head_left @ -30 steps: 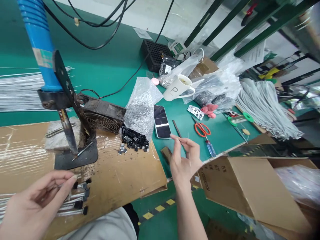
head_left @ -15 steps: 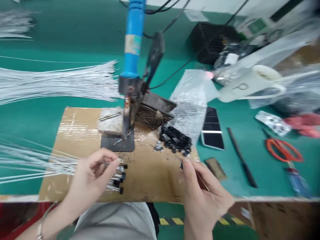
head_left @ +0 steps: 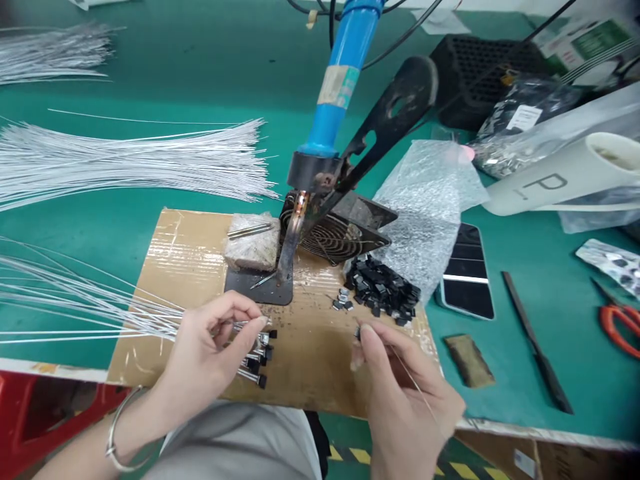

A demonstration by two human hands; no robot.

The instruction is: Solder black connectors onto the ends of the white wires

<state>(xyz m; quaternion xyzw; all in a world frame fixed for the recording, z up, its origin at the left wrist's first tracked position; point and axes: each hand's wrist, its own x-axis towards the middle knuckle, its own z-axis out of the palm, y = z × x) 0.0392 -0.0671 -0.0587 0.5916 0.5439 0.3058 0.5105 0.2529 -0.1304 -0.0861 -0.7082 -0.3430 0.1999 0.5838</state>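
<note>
My left hand (head_left: 215, 350) is closed, thumb and forefinger pinching the end of a white wire. Under it lies a bunch of white wires (head_left: 150, 317), several ending in small black connectors (head_left: 263, 380) on the cardboard. My right hand (head_left: 405, 387) pinches a thin length of solder wire (head_left: 413, 380), which runs back across the palm. A small black connector (head_left: 357, 333) shows at its fingertips. Between and beyond the hands stands a blue-handled soldering iron (head_left: 335, 100), tip down, over a dark pad (head_left: 237, 285). A pile of black connectors (head_left: 383, 290) lies beyond my right hand.
Cardboard (head_left: 300, 373) covers the front of the green table. A small fan (head_left: 335, 237) sits behind the iron, beside a wrapped block (head_left: 253, 250). To the right are a phone (head_left: 467, 273), a file-like tool (head_left: 535, 340), scissors (head_left: 620, 327) and a white mug (head_left: 565, 177).
The head view has swung left, so the table's things appear further right and sharper. Both hands keep their pinches with hardly any movement over the cardboard.
</note>
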